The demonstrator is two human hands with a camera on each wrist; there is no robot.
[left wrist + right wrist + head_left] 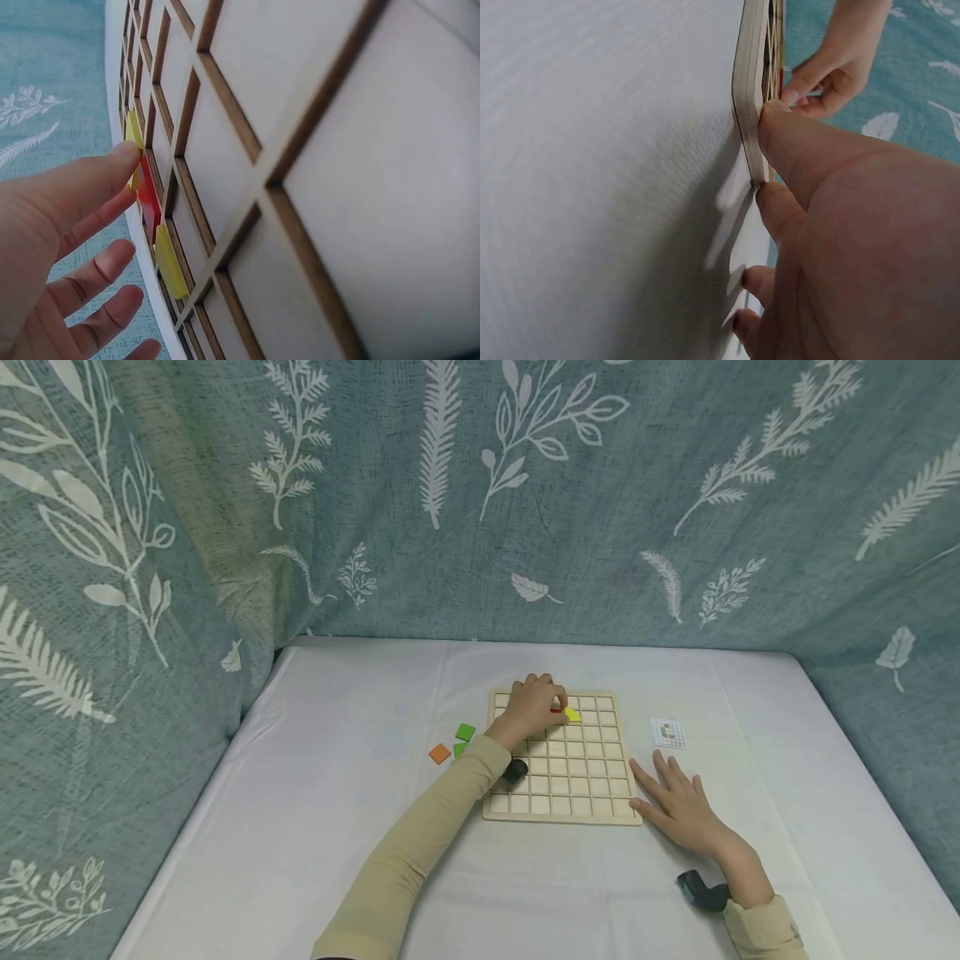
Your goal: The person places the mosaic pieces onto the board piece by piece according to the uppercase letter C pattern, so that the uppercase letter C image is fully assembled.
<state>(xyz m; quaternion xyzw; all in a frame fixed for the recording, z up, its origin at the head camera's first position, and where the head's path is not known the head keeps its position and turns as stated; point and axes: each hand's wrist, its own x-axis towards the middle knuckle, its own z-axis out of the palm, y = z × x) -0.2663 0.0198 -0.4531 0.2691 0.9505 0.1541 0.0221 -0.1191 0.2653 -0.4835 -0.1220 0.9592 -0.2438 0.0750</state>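
Note:
A pale wooden grid board (567,783) lies on the white cloth. Over its far part is my left hand (529,708), thumb and index finger pinching a yellow square tile (573,715) at the grid. In the left wrist view the yellow tile (133,129) shows at the thumb tip, beside a red tile (149,196) and another yellow tile (171,262) set in the grid. My right hand (681,808) has its fingers spread at the board's near right corner. In the right wrist view, its thumb and index fingertips touch the board's edge (747,97).
Left of the board lie green tiles (465,732) and an orange tile (439,753), partly behind the left sleeve. A small card (667,733) printed with a coloured grid pattern lies right of the board. A patterned curtain (480,568) hangs behind the table.

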